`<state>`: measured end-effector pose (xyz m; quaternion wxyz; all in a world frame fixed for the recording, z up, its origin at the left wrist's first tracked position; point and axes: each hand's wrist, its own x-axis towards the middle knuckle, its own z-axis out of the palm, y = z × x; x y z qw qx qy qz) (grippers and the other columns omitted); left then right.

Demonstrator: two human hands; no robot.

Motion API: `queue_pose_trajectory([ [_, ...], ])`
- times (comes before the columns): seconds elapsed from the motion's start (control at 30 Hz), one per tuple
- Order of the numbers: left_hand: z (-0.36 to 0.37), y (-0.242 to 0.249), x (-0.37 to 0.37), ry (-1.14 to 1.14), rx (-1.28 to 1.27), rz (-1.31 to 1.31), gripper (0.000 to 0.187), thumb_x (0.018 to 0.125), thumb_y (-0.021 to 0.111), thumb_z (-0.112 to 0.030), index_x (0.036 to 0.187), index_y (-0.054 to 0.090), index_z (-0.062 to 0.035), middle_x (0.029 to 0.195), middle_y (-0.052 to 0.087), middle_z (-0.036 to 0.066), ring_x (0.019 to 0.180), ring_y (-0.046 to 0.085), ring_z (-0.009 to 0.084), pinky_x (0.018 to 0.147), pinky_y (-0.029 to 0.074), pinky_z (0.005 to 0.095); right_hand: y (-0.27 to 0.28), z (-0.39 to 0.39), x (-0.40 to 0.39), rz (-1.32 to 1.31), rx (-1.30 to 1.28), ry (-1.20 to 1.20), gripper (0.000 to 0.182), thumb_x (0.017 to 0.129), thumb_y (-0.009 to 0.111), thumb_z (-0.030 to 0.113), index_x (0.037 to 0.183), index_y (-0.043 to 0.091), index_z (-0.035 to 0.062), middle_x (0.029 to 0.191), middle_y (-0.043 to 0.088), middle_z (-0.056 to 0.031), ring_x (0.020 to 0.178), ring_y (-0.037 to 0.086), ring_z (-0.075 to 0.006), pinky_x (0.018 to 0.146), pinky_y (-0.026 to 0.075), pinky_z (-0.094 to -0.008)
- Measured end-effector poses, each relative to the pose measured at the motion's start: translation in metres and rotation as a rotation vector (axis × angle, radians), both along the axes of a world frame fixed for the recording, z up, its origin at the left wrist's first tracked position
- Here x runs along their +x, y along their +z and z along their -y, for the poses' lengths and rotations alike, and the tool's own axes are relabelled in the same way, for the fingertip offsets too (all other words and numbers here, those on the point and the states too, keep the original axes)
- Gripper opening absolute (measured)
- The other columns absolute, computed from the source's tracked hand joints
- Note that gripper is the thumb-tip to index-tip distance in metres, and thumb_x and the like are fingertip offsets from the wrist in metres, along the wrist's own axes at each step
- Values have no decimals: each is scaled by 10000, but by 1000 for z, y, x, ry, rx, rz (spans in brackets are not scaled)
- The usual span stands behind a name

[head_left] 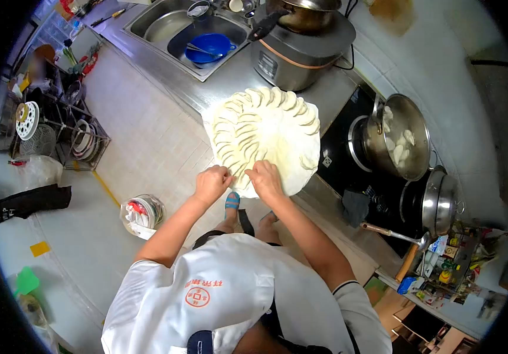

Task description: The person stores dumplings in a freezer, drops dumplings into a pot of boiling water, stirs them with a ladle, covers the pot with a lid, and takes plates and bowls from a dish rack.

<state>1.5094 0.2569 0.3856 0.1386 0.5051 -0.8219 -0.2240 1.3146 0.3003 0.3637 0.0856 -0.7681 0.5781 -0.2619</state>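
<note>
A round, flour-dusted white sheet or board (289,177) carries curved rows of pale raw dumplings (245,127). It extends from the steel counter towards my body. My left hand (211,184) is closed in a pinch at the sheet's near-left edge, beside the end of a dumpling row; what its fingertips hold is too small to make out. Just to its right, my right hand (265,180) has its thumb and fingers pinched on a dumpling at the near end of the rows. The two hands are a short gap apart.
On the black stove (339,138) at right, a deep steel pot (416,109) holds several dumplings in liquid. Steel pans (440,200) and a ladle (392,233) are nearer me. Behind the dumplings stand a grey cooker (301,56) and a sink (159,26) with a blue basin (209,44).
</note>
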Motion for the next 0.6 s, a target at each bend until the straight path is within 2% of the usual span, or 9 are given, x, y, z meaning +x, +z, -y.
queue_pose_trajectory([
  [0.1,4,-11,1,-54,-117,-15,181,773,686,-254,731,634,-86,685,614,87,635,617,282,564,488,407,-4,9,8,-104,-23,19,161,704,603,113,834,698,115,803,502,-41,848,508,-227,741,404,-365],
  [0.2,6,-13,-2,-91,-108,9,175,789,668,-241,737,626,-79,695,621,97,648,624,291,572,496,411,-3,18,10,-96,-62,4,99,694,600,114,764,669,99,795,508,-47,852,510,-228,732,401,-361],
  [0.3,9,-25,-7,-121,-127,45,174,796,651,-241,740,624,-78,703,625,112,656,629,298,578,498,419,2,23,-1,-135,-14,137,41,691,589,105,693,625,86,784,515,-51,850,510,-229,723,398,-357],
  [0.43,12,-38,-8,-169,-90,140,173,804,616,-230,749,620,-66,736,640,139,666,632,322,595,500,436,21,17,-10,-192,-71,176,30,683,583,92,665,604,80,778,519,-55,853,509,-230,723,390,-353],
  [0.53,19,-23,-8,-248,-28,141,137,794,580,-194,727,634,-87,737,663,137,663,648,317,607,511,439,55,8,-32,-185,-95,164,15,680,598,92,684,607,81,788,515,-50,848,503,-231,720,380,-354],
  [0.6,25,29,-21,-258,85,243,153,779,594,-216,744,657,-81,715,655,149,681,640,334,625,503,451,99,-4,-62,-162,-138,132,29,685,622,98,705,611,79,793,510,-46,843,498,-230,717,372,-362],
])
